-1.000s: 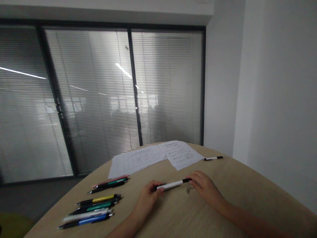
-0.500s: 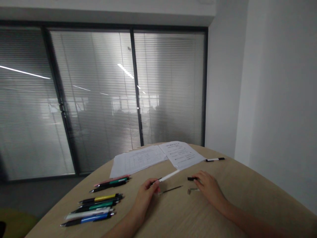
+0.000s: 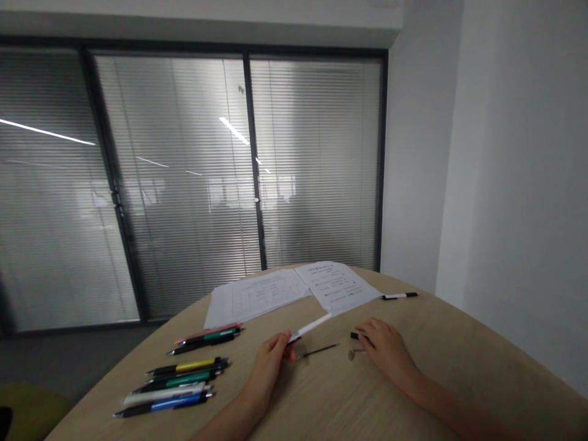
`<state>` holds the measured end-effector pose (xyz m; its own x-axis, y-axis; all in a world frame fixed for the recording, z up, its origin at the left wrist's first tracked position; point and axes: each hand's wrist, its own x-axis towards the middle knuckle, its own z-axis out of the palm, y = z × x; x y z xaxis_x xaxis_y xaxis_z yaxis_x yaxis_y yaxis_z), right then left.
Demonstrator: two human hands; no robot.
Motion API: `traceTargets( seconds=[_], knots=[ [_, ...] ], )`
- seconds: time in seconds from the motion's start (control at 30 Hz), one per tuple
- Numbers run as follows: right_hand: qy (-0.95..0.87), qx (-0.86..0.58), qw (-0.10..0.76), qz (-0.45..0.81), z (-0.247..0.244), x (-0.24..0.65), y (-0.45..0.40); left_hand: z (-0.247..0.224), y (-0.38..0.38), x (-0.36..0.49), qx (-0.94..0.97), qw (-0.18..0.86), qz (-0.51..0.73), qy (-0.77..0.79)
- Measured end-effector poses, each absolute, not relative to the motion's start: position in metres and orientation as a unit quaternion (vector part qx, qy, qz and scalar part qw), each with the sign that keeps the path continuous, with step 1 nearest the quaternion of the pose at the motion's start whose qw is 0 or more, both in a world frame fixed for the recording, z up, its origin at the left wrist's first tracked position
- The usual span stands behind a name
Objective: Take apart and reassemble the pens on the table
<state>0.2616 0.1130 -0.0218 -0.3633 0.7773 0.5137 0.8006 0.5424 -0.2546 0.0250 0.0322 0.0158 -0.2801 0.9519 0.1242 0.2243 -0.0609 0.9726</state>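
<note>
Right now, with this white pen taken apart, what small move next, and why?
Probably pick up the thin black refill with your right hand: it lies loose on the pale wood table between your hands, while your left hand holds the white pen barrel.

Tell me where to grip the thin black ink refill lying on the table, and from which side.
Pinch the refill at its middle from above, likely with the right hand coming from the right: it lies flat and thin, and the left hand is holding a white pen barrel.
</note>
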Motion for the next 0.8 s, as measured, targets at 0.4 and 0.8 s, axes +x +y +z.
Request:
traceTargets(
  seconds=[0.4,0.8],
  knots=[
    [-0.891,-0.336,0.301,-0.042,-0.01,0.255,0.091,0.017,0.033,0.026,0.513,0.315,0.517,0.608],
    [-0.918,-0.306,0.25,-0.037,-0.014,0.253,0.088,0.023,0.025,0.034,0.51,0.344,0.535,0.579]
  ],
)
